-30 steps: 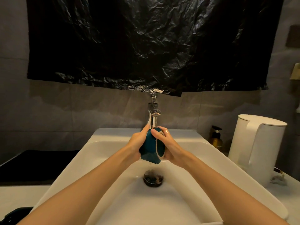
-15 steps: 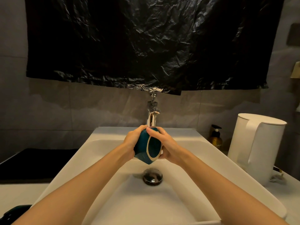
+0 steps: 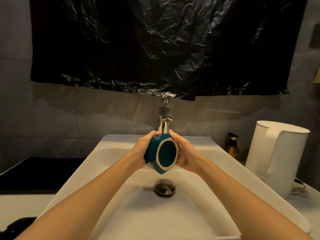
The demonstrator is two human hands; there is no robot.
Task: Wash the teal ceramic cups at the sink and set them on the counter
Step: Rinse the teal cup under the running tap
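Observation:
A teal ceramic cup (image 3: 164, 153) with a beige unglazed ring on its base is held sideways over the white sink (image 3: 107, 146), just under the chrome faucet (image 3: 164, 123). The cup's base faces me. My left hand (image 3: 142, 151) wraps its left side and my right hand (image 3: 185, 153) cups its right side. The cup's opening points away and is hidden. A dark teal object (image 3: 19, 224) lies at the lower left edge, cut off by the frame.
A metal drain plug (image 3: 164, 187) sits in the basin below the cup. A white electric kettle (image 3: 275, 156) and an amber pump bottle (image 3: 232, 146) stand on the right counter. A black cooktop (image 3: 34, 172) lies to the left. Black plastic sheeting (image 3: 164, 45) hangs above.
Both hands have turned the cup so its base now faces me more fully, and lifted it slightly closer to the faucet.

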